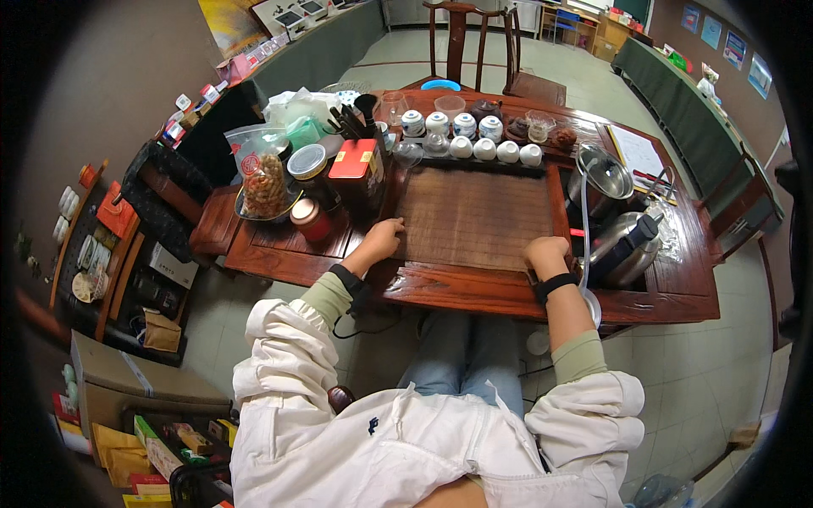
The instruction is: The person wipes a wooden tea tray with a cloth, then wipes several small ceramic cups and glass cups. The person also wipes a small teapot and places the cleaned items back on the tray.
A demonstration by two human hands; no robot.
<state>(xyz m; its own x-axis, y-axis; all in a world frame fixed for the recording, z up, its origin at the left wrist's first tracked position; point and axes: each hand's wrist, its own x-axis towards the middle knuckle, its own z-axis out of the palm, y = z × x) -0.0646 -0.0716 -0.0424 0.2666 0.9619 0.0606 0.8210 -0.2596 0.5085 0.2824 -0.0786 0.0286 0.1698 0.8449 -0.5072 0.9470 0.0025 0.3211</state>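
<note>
A brown bamboo tea mat lies in the recessed middle of a dark wooden tea table. My left hand is closed at the mat's near left edge, its fingertips hidden against the rim. At the near right corner, my right hand is curled, gripping the mat's edge. Beyond the mat stand white teacups in a row, with blue-patterned lidded cups behind them. A red and black tin stands left of the mat.
Close by my right hand are a steel kettle, a steel pot and a pale hose. A bag of nuts, a red jar and a lidded jar crowd the left side. A clipboard lies far right.
</note>
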